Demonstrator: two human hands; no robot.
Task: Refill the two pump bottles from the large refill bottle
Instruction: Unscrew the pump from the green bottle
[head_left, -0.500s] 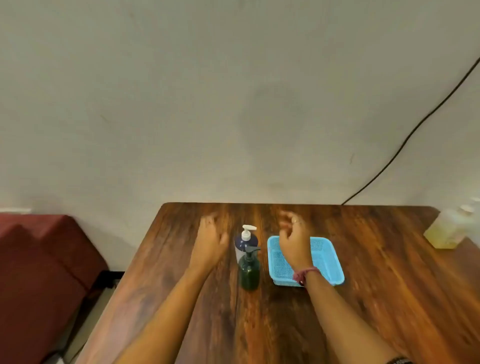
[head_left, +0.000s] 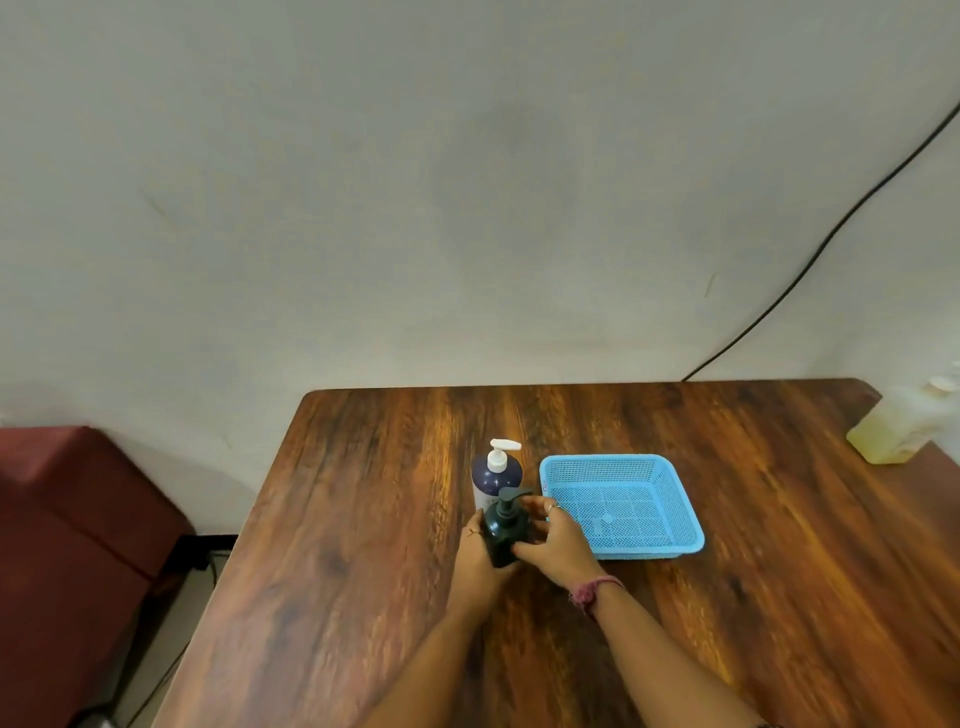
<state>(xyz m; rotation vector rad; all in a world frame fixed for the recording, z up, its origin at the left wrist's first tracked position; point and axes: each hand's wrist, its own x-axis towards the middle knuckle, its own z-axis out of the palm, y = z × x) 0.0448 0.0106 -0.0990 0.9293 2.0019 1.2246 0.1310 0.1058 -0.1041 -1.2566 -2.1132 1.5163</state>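
Note:
A dark green pump bottle stands on the wooden table near its middle. My left hand wraps its left side and base. My right hand grips its right side, fingers reaching up to the pump collar. Just behind it stands a dark blue pump bottle with a white pump head, untouched. The large refill bottle, translucent with yellowish liquid, sits at the table's far right edge, well away from both hands.
A light blue mesh basket lies right of the pump bottles, close to my right hand. A black cable runs down the wall behind. A dark red seat stands left of the table.
Both hands have drawn back from beside the blue bottle and basket and closed around the dark green pump bottle. The camera view has shifted a little.

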